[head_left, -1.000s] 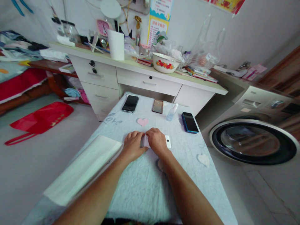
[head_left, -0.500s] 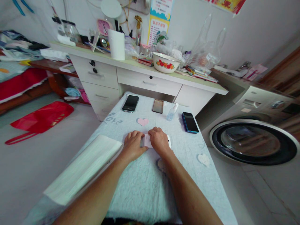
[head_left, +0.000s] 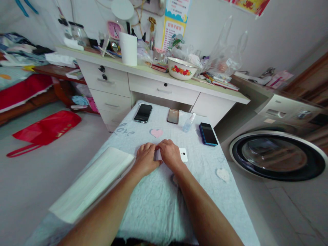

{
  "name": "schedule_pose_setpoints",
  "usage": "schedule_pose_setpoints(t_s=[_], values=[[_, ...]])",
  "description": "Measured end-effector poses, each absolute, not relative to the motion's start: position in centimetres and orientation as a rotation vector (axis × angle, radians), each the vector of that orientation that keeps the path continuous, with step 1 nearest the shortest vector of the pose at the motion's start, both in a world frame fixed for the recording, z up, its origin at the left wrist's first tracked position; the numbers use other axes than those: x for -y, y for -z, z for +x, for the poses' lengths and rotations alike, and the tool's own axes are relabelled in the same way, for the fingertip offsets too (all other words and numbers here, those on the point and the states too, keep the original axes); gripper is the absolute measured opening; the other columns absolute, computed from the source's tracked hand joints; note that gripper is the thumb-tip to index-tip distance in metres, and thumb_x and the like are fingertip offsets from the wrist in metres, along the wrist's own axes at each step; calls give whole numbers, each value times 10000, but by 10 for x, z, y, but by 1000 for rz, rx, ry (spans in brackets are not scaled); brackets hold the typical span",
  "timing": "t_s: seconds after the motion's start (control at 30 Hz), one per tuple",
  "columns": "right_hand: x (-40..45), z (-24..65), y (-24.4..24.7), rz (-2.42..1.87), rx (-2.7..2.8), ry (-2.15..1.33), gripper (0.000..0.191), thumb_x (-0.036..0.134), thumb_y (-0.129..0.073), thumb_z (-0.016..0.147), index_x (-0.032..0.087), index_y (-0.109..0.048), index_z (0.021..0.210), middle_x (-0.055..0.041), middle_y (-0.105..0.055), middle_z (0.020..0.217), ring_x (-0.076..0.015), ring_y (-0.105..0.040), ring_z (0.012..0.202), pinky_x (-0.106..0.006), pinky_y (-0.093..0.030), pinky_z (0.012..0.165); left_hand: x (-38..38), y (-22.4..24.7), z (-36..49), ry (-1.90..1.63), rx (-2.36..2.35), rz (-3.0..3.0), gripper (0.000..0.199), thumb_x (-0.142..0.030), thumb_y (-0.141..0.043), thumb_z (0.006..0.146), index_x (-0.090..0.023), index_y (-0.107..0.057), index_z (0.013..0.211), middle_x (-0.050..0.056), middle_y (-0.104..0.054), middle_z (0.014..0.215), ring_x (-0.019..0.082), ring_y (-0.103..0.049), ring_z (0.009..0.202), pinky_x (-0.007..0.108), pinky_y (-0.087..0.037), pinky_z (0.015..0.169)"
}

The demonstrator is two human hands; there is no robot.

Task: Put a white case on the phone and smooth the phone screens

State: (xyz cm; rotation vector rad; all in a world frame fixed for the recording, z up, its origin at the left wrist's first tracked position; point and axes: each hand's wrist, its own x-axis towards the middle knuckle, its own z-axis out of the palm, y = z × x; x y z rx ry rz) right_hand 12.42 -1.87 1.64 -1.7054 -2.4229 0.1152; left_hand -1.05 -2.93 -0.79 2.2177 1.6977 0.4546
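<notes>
A white phone [head_left: 183,154] lies back up on the cloth-covered table [head_left: 153,205], its camera end showing to the right. My left hand [head_left: 146,159] rests at its left end, thumb and fingers apart around the edge. My right hand [head_left: 169,153] lies over the middle of the phone, fingers bent together near my left fingertips; what they pinch, if anything, is hidden. Beyond the hands are a black phone [head_left: 143,113], a brown phone case [head_left: 173,116], a clear spray bottle [head_left: 189,123] and a phone in a blue case [head_left: 208,134].
A folded white cloth [head_left: 93,182] lies along the table's left side. Behind stands a desk [head_left: 164,89] with a flowered bowl [head_left: 181,69] and a white cylinder [head_left: 128,49]. A washing machine [head_left: 279,150] is at the right, a red bag [head_left: 48,128] on the floor.
My right hand has slid left along the white phone towards my left hand, uncovering more of its camera end. My left hand has hardly moved.
</notes>
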Motion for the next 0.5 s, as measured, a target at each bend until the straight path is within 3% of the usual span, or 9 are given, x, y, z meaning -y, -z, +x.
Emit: schedule_pose_setpoints(t_s=[0.27,0.5], values=[[19,129,-14,-1618,2422,-173,231,160,-437,906,215,-656,954,-36,-605,956,-158,-497,914,-235,-389,761,29,11,-9,-489,-1724,2201,408,-369,-661,647,-199,-480,971,52,-525,1053,256,-464,1028,358,-361,877],[20,129,-12,-1597,2416,-155,229,158,-450,906,228,-656,978,-33,-605,937,-163,-486,899,-238,-386,747,28,16,-9,-544,-1745,2171,534,-361,-664,624,-198,-441,1082,61,-527,1099,270,-457,1052,375,-361,899]])
